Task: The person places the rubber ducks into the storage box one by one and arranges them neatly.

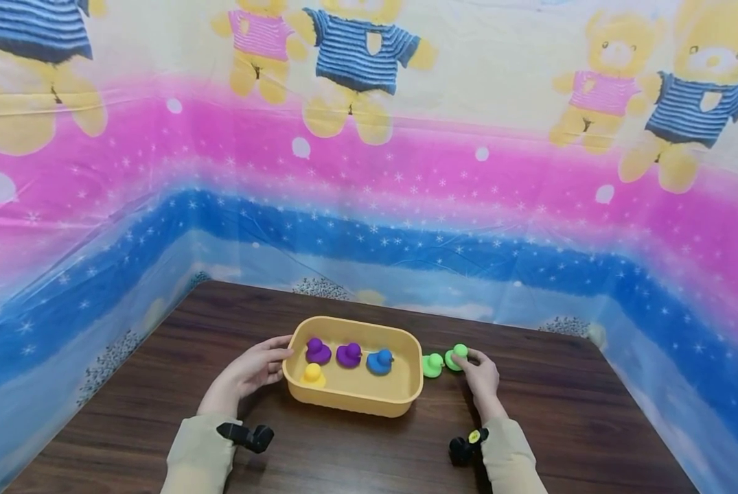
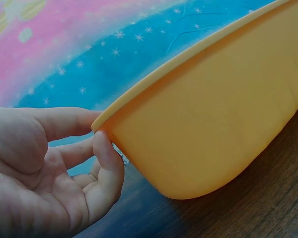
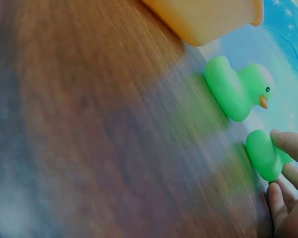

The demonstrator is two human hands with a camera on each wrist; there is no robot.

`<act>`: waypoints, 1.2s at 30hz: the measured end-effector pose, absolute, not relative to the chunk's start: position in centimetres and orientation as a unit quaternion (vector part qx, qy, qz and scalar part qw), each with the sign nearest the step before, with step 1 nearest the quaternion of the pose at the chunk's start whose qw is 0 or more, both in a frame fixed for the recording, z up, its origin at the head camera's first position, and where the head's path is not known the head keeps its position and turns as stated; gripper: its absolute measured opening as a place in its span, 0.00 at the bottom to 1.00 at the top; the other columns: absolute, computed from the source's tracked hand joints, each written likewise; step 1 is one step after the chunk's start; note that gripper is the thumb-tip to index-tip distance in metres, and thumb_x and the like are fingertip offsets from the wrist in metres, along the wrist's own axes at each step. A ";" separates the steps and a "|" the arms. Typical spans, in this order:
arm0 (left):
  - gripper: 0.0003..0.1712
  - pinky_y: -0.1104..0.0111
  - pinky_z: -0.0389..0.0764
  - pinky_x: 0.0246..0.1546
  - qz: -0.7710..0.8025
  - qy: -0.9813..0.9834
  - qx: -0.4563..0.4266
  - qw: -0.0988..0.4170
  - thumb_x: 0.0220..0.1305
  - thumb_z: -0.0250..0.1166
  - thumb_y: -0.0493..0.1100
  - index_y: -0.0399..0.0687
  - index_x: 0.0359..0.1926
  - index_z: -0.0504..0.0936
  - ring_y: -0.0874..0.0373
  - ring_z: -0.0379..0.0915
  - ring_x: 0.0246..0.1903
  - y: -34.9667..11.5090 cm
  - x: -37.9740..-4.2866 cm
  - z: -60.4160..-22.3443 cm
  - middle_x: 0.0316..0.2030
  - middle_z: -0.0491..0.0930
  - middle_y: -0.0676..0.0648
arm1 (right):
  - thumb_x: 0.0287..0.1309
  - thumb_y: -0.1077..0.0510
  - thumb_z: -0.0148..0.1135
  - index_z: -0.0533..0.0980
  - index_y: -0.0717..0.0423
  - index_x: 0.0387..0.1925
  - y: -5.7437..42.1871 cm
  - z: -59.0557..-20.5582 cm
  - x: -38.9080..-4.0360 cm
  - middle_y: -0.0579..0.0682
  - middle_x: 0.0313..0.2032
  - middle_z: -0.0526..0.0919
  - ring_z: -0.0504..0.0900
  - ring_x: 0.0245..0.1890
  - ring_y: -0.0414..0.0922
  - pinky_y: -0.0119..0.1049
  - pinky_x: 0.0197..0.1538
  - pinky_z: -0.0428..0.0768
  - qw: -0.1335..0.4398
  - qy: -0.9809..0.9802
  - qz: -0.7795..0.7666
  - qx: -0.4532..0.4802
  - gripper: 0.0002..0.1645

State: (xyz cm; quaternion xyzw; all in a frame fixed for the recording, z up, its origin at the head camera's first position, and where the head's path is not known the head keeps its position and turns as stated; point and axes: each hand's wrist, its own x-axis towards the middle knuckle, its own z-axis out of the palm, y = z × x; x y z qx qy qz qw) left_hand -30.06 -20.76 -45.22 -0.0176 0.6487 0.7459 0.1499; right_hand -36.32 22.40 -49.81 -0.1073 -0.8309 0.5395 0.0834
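Note:
A yellow plastic tub (image 1: 353, 403) stands on the table with two purple toy ducks, a blue toy duck (image 1: 379, 361) and a yellow toy duck (image 1: 312, 375) inside. At its left end my left hand (image 1: 254, 367) grips the rim, fingertips around the lip in the left wrist view. Just right of the tub sits a green toy duck (image 3: 233, 89), its orange beak pointing right in the head view. Beside it, my right hand (image 1: 482, 376) holds a second green toy duck (image 3: 263, 154) between thumb and fingers, low at the tabletop; the fingers partly hide its head.
The dark wooden table (image 1: 344, 456) extends around the tub and both hands. Behind it hangs a printed cloth (image 1: 443, 206) with bears and snowflakes, meeting the table's back edge. A black wrist camera (image 1: 467, 446) is strapped to each forearm.

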 end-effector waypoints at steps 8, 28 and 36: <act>0.36 0.75 0.76 0.33 0.746 0.648 -0.015 0.153 0.72 0.55 0.41 0.37 0.75 0.52 0.66 0.76 0.30 -20.7 -30.1 -45.2 0.41 0.80 0.50 | 0.64 0.51 0.63 0.65 0.63 0.67 23.0 -49.6 -36.0 0.64 0.66 0.65 0.64 0.66 0.61 0.56 0.66 0.65 0.076 -0.793 0.596 -0.102 0.36; 0.36 0.75 0.77 0.34 0.741 0.654 -0.022 0.149 0.72 0.55 0.41 0.37 0.75 0.53 0.65 0.77 0.31 -20.7 -30.1 -45.2 0.46 0.80 0.46 | 0.69 0.58 0.55 0.52 0.64 0.74 25.2 -48.5 -34.5 0.63 0.71 0.55 0.78 0.35 0.23 0.24 0.51 0.79 0.024 -0.682 0.725 -0.094 0.39; 0.36 0.75 0.77 0.34 0.741 0.654 -0.022 0.149 0.72 0.55 0.41 0.37 0.75 0.53 0.65 0.76 0.31 -20.7 -30.0 -45.1 0.45 0.80 0.48 | 0.70 0.56 0.55 0.50 0.64 0.75 25.7 -48.3 -33.6 0.62 0.72 0.53 0.78 0.36 0.23 0.24 0.52 0.78 0.005 -0.679 0.728 -0.094 0.40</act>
